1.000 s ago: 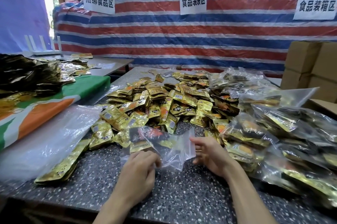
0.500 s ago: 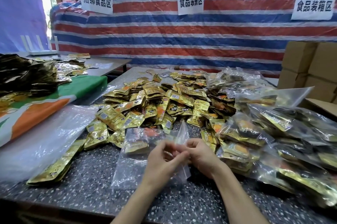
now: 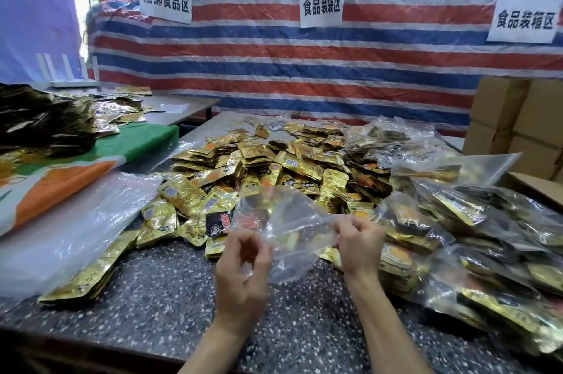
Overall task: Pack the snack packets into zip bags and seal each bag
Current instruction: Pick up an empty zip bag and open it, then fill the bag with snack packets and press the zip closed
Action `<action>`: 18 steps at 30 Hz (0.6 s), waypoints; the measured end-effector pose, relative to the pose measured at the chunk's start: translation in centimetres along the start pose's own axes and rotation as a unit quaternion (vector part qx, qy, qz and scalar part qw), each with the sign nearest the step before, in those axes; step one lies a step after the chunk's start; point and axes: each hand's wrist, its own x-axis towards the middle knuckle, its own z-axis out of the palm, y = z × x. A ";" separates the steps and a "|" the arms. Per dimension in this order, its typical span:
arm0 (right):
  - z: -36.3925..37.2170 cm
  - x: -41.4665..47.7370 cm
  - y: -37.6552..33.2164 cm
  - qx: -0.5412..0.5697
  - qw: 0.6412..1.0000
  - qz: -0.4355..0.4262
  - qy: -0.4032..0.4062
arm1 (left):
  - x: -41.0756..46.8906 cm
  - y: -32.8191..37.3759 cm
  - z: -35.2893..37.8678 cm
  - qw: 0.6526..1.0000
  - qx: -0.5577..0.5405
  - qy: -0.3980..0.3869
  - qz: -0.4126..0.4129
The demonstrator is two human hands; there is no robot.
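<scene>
Speckled tabletop, striped tarp wall behind: the hands met at one edge of the zip bag half a second ago and are now spread apart, with the bag lifted clear. Left hand and right hand each keep a pinching grip on a side of the mouth. Bag looks empty and opened, so filling from the snack packets at 12 o'clock likely comes next.

One wide-angle head-worn camera looks forward and down across the tabletop, close above the left hand and right hand, facing a striped tarpaulin.
</scene>
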 end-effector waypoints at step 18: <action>4.3 1.6 3.1 -0.164 0.973 0.099 -0.132 | 3.1 -3.0 -2.2 0.987 -0.086 0.055 -0.122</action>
